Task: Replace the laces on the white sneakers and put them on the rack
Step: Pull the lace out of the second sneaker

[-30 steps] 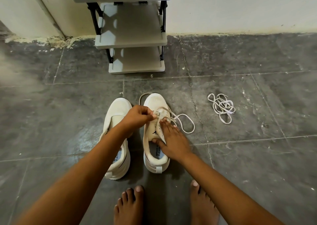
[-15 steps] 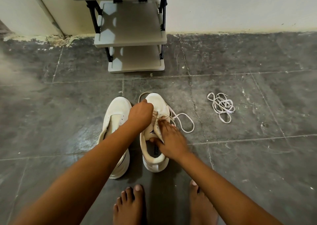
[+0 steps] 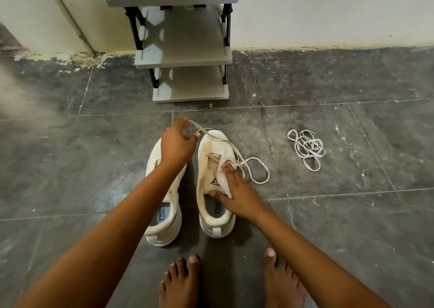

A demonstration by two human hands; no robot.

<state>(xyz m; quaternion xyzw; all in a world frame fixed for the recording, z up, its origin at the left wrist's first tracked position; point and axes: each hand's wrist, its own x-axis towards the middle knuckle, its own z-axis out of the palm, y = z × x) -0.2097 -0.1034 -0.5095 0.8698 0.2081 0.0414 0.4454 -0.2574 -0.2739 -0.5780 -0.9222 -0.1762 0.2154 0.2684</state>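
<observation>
Two white sneakers stand side by side on the dark tiled floor, toes toward the rack. My left hand (image 3: 177, 143) is above the toe of the left sneaker (image 3: 164, 223) and pinches a strand of the cream lace (image 3: 256, 174), drawn taut from the right sneaker's eyelets. My right hand (image 3: 237, 190) rests on the right sneaker (image 3: 213, 167), fingers on the tongue and thumb at the collar. Part of the lace loops loosely on the floor to the right. A bundle of white laces (image 3: 307, 148) lies further right.
A grey shoe rack (image 3: 187, 56) with black posts stands against the white wall straight ahead, its shelves bare. My two bare feet (image 3: 183, 282) are at the bottom of the view. Open floor lies left and right of the sneakers.
My left hand has moved away from the right sneaker's eyelets toward the rack, drawing the lace out with it. My right hand has stayed on the tongue.
</observation>
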